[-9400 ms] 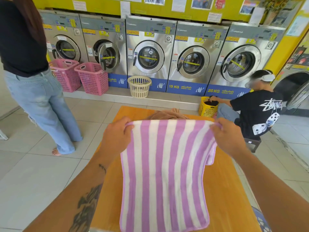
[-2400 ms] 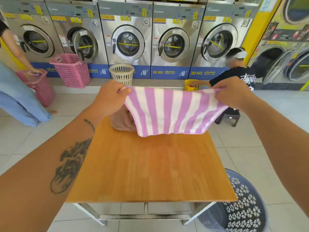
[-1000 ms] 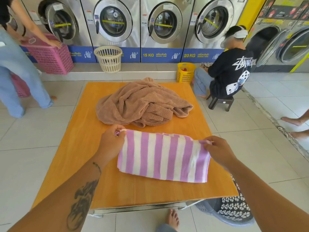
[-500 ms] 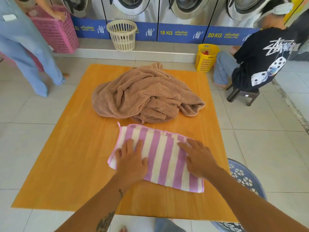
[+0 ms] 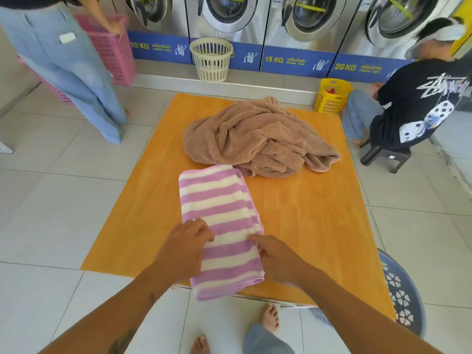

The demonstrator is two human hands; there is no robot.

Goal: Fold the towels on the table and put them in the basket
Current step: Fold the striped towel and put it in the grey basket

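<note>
A folded purple-and-white striped towel [image 5: 222, 221] lies lengthwise on the orange table [image 5: 314, 226], and its near end hangs over the front edge. My left hand [image 5: 186, 249] holds the towel's left edge with bent fingers. My right hand [image 5: 275, 259] pinches its right edge, the index finger stretched out on top. A crumpled brown towel [image 5: 255, 139] is heaped at the back of the table, touching the striped towel's far corner. The grey-blue basket [image 5: 401, 290] stands on the floor by the table's near right corner.
A person in jeans [image 5: 69, 67] stands at the left, holding a pink basket [image 5: 112, 49]. Another person [image 5: 413, 106] sits on a stool at the right, beside a yellow basket [image 5: 332, 95]. A cream basket [image 5: 212, 60] stands by the washing machines. My bare feet are below the table's edge.
The striped towel has been folded smaller, laid down and smoothed. It is now turned a quarter turn, and both hands have moved from flat on top to its side edges.
</note>
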